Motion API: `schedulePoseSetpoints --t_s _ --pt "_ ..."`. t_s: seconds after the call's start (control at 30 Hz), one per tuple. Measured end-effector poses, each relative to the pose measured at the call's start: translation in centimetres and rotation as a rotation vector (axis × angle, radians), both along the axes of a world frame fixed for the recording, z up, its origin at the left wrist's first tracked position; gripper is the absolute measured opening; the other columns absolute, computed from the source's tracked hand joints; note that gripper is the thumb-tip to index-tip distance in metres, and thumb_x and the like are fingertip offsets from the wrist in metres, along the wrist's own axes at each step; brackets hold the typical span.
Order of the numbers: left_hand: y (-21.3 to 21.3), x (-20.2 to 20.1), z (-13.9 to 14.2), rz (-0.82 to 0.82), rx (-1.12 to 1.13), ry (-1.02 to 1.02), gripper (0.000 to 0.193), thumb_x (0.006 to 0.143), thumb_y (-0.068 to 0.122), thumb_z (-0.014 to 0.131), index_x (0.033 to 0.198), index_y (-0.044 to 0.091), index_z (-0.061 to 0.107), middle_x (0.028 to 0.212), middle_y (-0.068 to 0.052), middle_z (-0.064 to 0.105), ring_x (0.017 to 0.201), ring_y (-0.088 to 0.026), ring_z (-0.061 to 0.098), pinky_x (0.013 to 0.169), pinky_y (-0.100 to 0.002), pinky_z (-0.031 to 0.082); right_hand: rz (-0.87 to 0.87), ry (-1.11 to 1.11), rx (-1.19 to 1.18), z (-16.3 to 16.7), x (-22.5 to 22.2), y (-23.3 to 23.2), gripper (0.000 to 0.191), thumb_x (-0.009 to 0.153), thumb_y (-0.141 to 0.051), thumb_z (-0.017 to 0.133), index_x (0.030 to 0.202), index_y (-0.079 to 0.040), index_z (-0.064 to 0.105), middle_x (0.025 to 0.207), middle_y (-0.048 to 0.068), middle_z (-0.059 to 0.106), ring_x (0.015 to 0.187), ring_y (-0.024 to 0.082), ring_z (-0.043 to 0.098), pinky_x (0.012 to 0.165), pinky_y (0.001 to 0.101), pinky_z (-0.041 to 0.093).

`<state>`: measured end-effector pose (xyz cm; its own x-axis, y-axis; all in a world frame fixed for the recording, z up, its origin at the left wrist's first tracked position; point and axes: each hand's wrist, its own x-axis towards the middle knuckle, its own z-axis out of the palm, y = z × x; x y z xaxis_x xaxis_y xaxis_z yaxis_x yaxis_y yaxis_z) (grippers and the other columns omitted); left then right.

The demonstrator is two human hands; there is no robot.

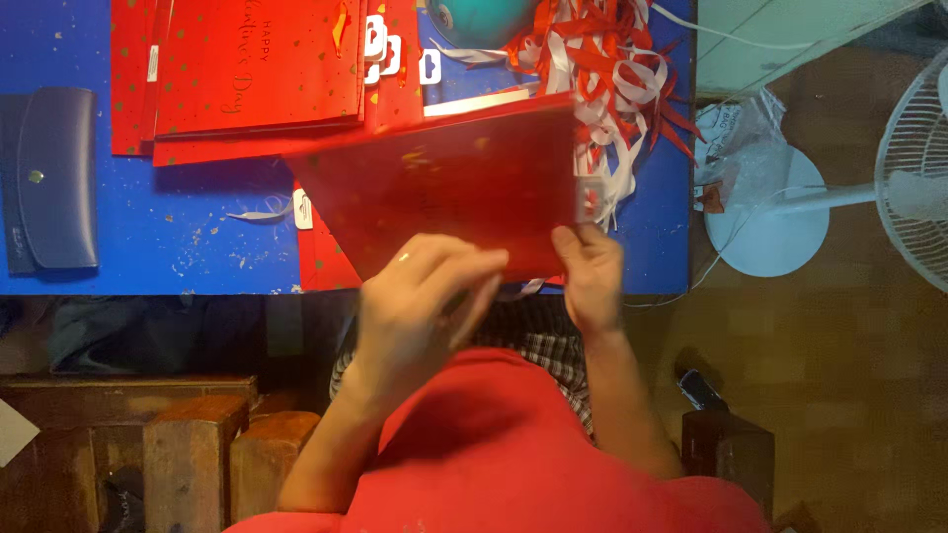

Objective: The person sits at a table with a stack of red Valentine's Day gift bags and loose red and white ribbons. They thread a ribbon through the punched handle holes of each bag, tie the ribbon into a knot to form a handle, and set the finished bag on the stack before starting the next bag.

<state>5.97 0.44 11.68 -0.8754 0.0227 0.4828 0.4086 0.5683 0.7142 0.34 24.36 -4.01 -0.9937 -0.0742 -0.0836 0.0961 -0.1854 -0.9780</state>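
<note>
I hold a flat red paper gift bag (454, 188), tilted and blurred, over the near edge of the blue table (197, 237). My left hand (420, 296) grips its lower edge near the middle, fingers curled, a ring on one finger. My right hand (590, 274) pinches the bag's lower right corner. A white handle tab (591, 195) shows at the bag's right edge. Another red bag (321, 252) lies partly under the held one.
A stack of red gift bags (247, 69) lies at the table's far left. A dark wallet-like case (54, 178) rests at the left edge. Red and white ribbons (617, 69) pile at the far right. A standing fan (918, 188) and wooden blocks (197, 454) are on the floor.
</note>
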Motion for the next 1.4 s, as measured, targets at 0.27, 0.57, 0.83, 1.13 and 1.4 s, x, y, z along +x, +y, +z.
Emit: schedulePoseSetpoints --t_s 0.27,0.57,0.83,1.13,1.4 --pt "4.1 -3.4 -8.8 0.152 -0.155 -0.346 0.077 0.078 0.045 0.082 0.139 0.008 0.053 0.11 -0.013 0.062 0.108 -0.034 0.061 0.075 -0.047 0.054 0.246 0.22 0.471 3.7 0.1 -1.7 0.031 0.112 -0.02 0.052 0.126 0.004 0.066 0.122 0.008 0.07 0.113 0.013 0.067 0.096 0.0258 0.052" --pt "4.1 -3.5 -10.3 0.16 -0.225 -0.359 0.068 0.079 0.025 0.072 0.144 0.012 0.055 0.11 -0.011 0.064 0.107 -0.033 0.06 0.083 -0.047 0.056 -0.042 0.331 0.741 4.3 -7.4 0.6 0.017 0.104 -0.013 0.064 0.116 -0.007 0.074 0.112 0.006 0.071 0.09 0.014 0.067 0.075 0.0289 0.056" --pt "2.8 -3.9 -10.5 0.141 -0.067 -0.416 0.04 0.082 0.03 0.074 0.118 0.012 0.07 0.099 -0.006 0.069 0.099 -0.029 0.062 0.077 -0.044 0.054 -0.097 0.606 1.085 3.7 -10.9 0.4 0.019 0.089 -0.001 0.069 0.105 -0.008 0.077 0.105 0.012 0.064 0.097 0.031 0.067 0.081 0.0405 0.053" --pt "1.8 -4.1 -11.3 0.111 0.056 -0.427 0.018 0.084 0.025 0.075 0.084 0.008 0.07 0.087 -0.005 0.071 0.088 -0.026 0.062 0.076 -0.041 0.052 -0.053 0.655 1.065 4.4 -11.9 0.3 0.013 0.091 -0.002 0.075 0.102 -0.008 0.075 0.103 0.01 0.063 0.096 0.028 0.066 0.083 0.041 0.053" --pt "1.1 -4.1 -12.0 0.068 0.118 -0.403 0.017 0.083 0.022 0.077 0.079 0.005 0.072 0.084 -0.006 0.072 0.083 -0.026 0.062 0.075 -0.04 0.052 -0.029 0.617 0.168 11.0 -4.3 -1.1 0.014 0.101 0.004 0.058 0.108 -0.005 0.065 0.114 0.008 0.069 0.104 0.018 0.067 0.101 0.0348 0.056"
